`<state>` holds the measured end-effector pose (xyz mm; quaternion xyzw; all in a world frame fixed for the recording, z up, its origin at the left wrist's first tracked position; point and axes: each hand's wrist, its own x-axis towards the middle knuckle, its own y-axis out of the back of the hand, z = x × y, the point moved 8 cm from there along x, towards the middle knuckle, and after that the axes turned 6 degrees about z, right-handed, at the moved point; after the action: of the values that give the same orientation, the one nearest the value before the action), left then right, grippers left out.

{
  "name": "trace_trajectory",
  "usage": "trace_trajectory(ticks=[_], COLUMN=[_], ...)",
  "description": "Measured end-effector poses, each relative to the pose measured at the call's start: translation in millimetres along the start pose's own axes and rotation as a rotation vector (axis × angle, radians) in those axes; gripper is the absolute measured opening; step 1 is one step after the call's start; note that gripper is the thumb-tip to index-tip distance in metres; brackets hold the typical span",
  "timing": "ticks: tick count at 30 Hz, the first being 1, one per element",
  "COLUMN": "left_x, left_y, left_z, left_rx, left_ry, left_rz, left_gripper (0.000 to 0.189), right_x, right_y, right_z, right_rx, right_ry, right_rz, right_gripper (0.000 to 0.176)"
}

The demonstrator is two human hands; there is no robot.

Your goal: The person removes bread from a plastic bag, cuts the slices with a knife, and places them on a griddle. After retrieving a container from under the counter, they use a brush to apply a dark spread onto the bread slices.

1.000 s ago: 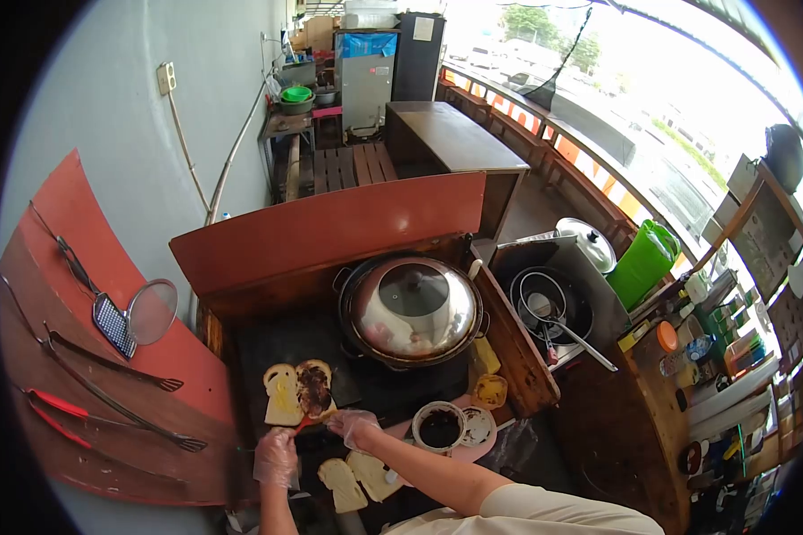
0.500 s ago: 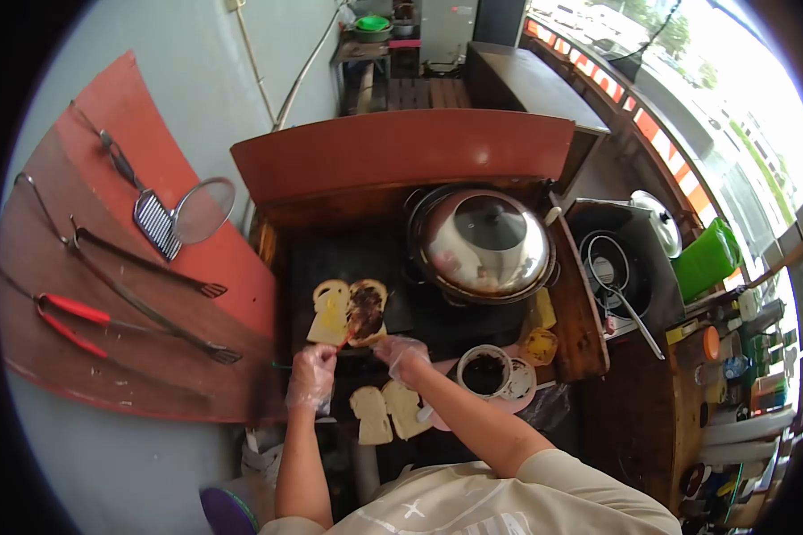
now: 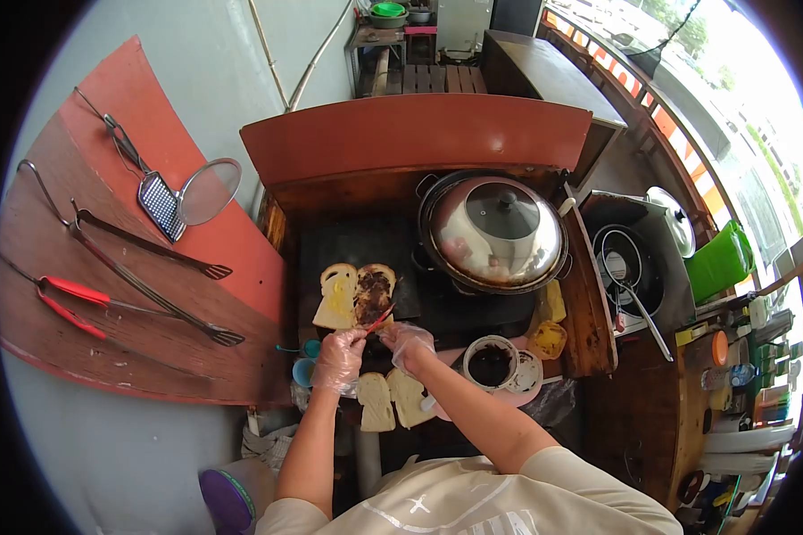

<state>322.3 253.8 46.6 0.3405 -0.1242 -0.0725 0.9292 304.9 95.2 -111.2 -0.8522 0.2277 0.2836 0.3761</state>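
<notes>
Two slices of bread lie side by side on the dark griddle (image 3: 321, 241). The left slice (image 3: 334, 310) has a yellow smear, and the right slice (image 3: 374, 290) carries a dark brown spread. In a thin clear glove, my left hand (image 3: 339, 358) is closed around a slim red-handled spreader (image 3: 380, 317), which lies across the lower part of the dark-spread slice. My right hand (image 3: 408, 346), also gloved, has its fingers curled at that slice's lower right corner and seems to pinch its edge. Closer to me are two pale bread slices (image 3: 376, 401).
A large lidded pan (image 3: 493, 234) stands right of the bread. Beside my right forearm are a tub of dark spread (image 3: 490, 364) and a yellow block (image 3: 547, 341). Blue cups (image 3: 303, 371) sit left of my left hand. Tongs (image 3: 152, 285) hang on the left board.
The red spreader has moved right, from the slices' lower edges onto the dark-spread slice. My right hand stays by its corner. The view has shifted slightly, and the blue cups now show.
</notes>
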Motion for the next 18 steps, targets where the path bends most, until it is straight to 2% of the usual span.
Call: trace_trajectory(ticks=[1,3,5,6,8,12,14,15,16,18], left_x=[1,3,1,0,-7,-1,9,15,12,8], left_y=[0,-2,-9,-7,-6,7,24,37,40,44], left_z=[-3,-11,-32,-33,-37,-55,-80,-74,-70,-33], left_rx=[-0.049,-0.097,-0.244,-0.244,-0.433,-0.513,-0.299,0.028,0.029,0.349], left_ry=[-0.009,-0.020,0.251,0.251,0.522,0.525,0.422,0.134,0.138,-0.019], left_rz=[-0.001,-0.004,-0.083,-0.079,-0.102,-0.013,0.227,0.377,0.379,0.335], left_gripper=[0.018,0.018,0.019,0.019,0.019,0.016,0.016,0.016,0.016,0.015], right_x=[-7,-19,-21,-22,-24,-22,-21,-22,-23,-14], right_y=[1,-4,-5,-7,-9,-5,-5,-5,-3,1], right_z=[1,-8,-9,-9,-10,-8,-9,-10,-11,-3], right_rx=[0.155,0.176,0.192,0.172,0.148,0.166,0.179,0.144,0.108,0.118], right_ry=[-0.098,-0.089,-0.082,-0.079,-0.077,-0.063,-0.065,-0.054,-0.044,-0.053], right_rz=[0.080,0.084,0.083,0.084,0.083,0.034,0.016,0.066,0.114,0.108], right_gripper=[0.018,0.020,0.022,0.024,0.026,0.027,0.026,0.023,0.022,0.021])
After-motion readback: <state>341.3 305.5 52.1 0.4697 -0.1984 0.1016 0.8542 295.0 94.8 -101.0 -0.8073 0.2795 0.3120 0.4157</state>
